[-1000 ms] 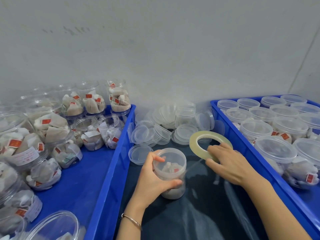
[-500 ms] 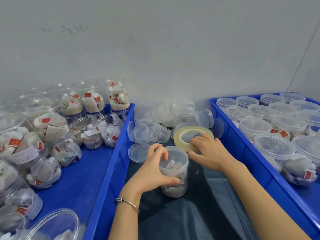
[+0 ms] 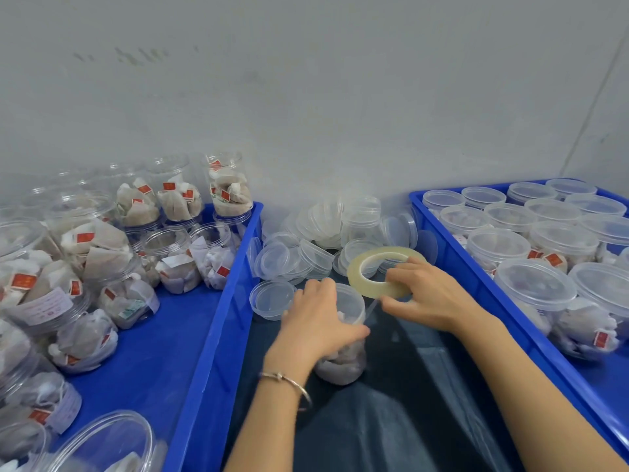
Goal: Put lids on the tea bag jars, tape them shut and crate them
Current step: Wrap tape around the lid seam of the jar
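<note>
Flanking the centre, a blue plastic crate [image 3: 211, 311] at left holds open jars, another blue crate [image 3: 483, 287] at right the sealed. Mid-frame, the left hand [image 3: 316, 321] grips a lidded clear tea bag jar [image 3: 343, 342]; the right hand [image 3: 432, 294] pinches a translucent tape roll [image 3: 374, 277]. Taping appears underway; next, wrapping tape around the lid seam.

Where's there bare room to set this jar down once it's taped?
Bare floor in the left blue crate, between its jars and its right wall; dark cloth between both forearms. Crowded: the lid pile behind the hands, and the right blue crate, packed with lidded jars.
</note>
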A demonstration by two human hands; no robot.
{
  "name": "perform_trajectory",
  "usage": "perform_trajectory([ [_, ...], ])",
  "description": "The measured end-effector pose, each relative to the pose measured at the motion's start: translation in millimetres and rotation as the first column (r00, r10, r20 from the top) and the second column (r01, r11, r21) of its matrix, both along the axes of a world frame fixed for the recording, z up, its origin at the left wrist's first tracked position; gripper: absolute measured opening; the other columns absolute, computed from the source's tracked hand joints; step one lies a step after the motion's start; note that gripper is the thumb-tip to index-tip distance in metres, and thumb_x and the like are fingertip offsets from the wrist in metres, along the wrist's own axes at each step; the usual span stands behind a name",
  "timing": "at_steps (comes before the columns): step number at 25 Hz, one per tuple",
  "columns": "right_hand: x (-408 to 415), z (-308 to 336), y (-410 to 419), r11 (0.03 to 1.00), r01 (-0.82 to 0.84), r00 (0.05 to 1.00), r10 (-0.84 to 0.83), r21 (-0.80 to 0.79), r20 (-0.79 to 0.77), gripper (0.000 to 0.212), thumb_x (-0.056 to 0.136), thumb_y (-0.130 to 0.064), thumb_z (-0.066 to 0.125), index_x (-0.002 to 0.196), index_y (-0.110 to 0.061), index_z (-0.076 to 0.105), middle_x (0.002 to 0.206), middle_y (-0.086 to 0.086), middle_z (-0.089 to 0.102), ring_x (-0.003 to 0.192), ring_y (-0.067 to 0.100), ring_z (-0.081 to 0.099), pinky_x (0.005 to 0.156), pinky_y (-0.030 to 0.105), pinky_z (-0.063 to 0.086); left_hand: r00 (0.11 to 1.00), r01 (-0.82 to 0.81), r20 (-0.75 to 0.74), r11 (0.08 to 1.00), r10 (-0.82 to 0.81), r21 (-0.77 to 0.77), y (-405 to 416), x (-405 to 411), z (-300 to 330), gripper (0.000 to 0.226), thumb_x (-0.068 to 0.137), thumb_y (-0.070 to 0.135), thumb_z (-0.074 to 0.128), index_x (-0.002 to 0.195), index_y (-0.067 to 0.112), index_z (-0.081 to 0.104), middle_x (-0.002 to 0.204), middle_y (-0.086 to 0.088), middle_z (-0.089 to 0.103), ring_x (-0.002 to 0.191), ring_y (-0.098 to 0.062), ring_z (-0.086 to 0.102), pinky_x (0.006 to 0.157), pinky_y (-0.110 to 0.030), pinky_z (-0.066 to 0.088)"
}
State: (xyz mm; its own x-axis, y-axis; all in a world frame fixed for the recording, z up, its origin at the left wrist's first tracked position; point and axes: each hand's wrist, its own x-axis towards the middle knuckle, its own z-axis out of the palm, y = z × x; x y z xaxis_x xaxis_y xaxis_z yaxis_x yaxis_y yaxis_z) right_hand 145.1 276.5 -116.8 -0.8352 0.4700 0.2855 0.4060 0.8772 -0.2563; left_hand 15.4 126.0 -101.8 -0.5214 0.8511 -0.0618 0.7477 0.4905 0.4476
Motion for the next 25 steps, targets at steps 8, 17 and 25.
perform_trajectory([
  [8,14,-7,0,1.0,0.003,1.0,-0.002,-0.017,0.017,0.029,0.085,-0.044,0.046,0.077,-0.017,0.045,0.082,-0.014,0.043,0.09,0.004,0.035,0.064,0.034,0.048,0.984,0.148,-0.045,0.924,-0.175,-0.353,12,-10,29,0.085,0.074,0.025,0.075,0.143,0.032,0.027,0.144,-0.002,0.034,0.134,-0.028,0.027,0.105,-0.051,0.035],
  [17,-15,-21,-7,0.996,-0.016,0.996,0.024,-0.087,0.088,0.033,0.098,-0.046,0.039,0.088,-0.016,0.046,0.096,-0.007,0.045,0.098,0.012,0.036,0.077,0.032,0.043,0.985,0.144,-0.053,0.952,-0.164,-0.272,11,-4,19,0.065,0.077,-0.001,0.05,0.13,0.034,0.032,0.12,-0.006,0.03,0.119,-0.037,0.03,0.092,-0.04,0.034],
  [25,-13,-21,-4,0.962,-0.112,0.986,0.139,-0.248,0.093,0.023,0.101,-0.028,0.037,0.089,-0.011,0.047,0.089,-0.004,0.046,0.085,0.003,0.037,0.077,0.029,0.034,0.982,0.001,-0.187,0.999,0.008,0.048,21,7,-8,0.013,0.094,0.043,0.047,0.103,0.033,0.046,0.116,-0.004,0.041,0.115,-0.034,0.037,0.099,-0.049,0.027],
])
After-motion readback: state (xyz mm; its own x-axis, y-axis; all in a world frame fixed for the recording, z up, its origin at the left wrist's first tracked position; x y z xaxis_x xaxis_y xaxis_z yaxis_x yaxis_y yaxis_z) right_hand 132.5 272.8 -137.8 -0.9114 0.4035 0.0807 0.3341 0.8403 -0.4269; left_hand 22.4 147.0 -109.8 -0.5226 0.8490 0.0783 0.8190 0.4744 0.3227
